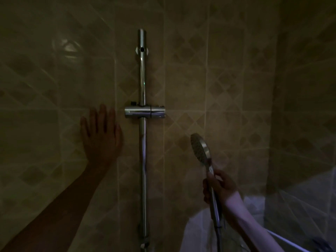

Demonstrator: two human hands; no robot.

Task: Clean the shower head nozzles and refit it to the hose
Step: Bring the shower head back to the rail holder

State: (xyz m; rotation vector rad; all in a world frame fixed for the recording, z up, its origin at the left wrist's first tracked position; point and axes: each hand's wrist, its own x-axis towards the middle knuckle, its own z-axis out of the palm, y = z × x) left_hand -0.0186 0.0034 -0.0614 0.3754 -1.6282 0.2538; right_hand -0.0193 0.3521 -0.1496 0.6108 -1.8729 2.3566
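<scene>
Right of the rail [143,142], below its empty holder [145,112], the right hand [219,186] clenches the shower head [201,149] by its handle, hose [217,222] attached. Left hand [101,135], spread flat, braces on tile. Chrome likely light, rigid, slippery; handle suits the grip.

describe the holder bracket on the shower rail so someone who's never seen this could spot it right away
Find the vertical chrome rail running down the middle of the tiled wall. About halfway up it sits the holder bracket, just right of the left hand's fingertips. It is the only horizontal, stubby chrome cylinder crossing the rail.
</scene>
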